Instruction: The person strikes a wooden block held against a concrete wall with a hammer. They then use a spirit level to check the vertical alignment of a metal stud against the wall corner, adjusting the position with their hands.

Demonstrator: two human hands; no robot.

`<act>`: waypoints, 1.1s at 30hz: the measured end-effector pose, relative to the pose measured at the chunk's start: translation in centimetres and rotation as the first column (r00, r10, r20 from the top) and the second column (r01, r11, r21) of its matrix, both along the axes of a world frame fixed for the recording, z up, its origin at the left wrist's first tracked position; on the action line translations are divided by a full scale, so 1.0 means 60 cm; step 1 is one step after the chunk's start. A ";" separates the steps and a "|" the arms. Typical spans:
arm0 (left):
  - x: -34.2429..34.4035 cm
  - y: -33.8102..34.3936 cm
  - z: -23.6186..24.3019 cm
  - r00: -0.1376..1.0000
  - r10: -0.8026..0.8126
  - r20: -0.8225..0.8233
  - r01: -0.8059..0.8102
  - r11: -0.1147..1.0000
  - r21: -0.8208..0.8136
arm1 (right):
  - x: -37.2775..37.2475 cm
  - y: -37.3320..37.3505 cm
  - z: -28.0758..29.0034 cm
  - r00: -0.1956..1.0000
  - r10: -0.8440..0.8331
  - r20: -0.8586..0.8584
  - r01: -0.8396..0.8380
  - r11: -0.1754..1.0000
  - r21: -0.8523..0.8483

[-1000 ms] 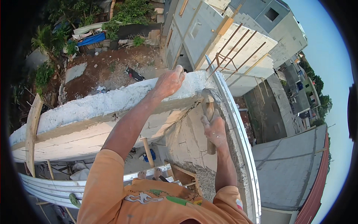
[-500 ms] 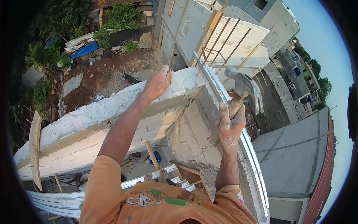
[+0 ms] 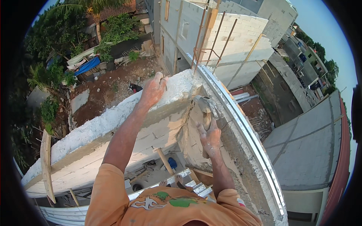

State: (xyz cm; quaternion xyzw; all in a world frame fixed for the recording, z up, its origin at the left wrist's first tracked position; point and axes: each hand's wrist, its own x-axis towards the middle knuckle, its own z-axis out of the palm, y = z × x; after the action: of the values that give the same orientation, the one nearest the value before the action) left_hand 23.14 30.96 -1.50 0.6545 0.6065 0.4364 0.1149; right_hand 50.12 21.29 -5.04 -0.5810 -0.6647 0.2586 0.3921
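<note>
My right hand (image 3: pixel 210 139) grips the wooden handle of a claw hammer (image 3: pixel 206 117). Its dusty metal head hangs just inside the wall corner, by the rough inner face. My left hand (image 3: pixel 151 92) is over the outer edge of the whitish concrete wall top (image 3: pixel 102 120), fingers pinched together. Whatever may be between those fingertips is too small to make out. Along the right-hand wall runs a shiny metal channel (image 3: pixel 247 133), to the right of the hammer.
Rusty rebar (image 3: pixel 211 45) rises at the far corner. A wooden board (image 3: pixel 46 165) leans over the wall at left. Below me are a wooden post (image 3: pixel 164 161) and metal rungs (image 3: pixel 201 190). Beyond the outer edge the drop reaches bare soil (image 3: pixel 113 81).
My right hand has swung the hammer down and left, from above the metal channel to the inner corner. My left hand stays pinched at the wall top. The view has shifted slightly.
</note>
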 end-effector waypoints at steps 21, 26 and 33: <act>0.074 0.009 0.006 0.930 -0.350 -0.110 0.349 0.937 -0.025 | 0.067 -0.146 -0.082 0.995 0.029 -0.096 -0.064 0.918 -0.390; 0.089 0.008 0.020 0.937 -0.345 -0.062 0.335 0.933 -0.128 | 0.076 -0.137 -0.082 0.998 0.045 -0.035 -0.055 0.929 -0.366; 0.080 0.013 0.010 0.908 -0.394 -0.141 0.383 0.918 -0.101 | 0.076 -0.103 -0.028 0.997 0.030 -0.071 -0.048 0.963 -0.264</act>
State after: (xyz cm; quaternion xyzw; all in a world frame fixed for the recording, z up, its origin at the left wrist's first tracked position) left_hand 27.93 31.72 -0.90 0.7902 0.4866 0.3293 0.1741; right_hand 54.66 15.11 -6.73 -0.6059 -0.6220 0.3723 0.3276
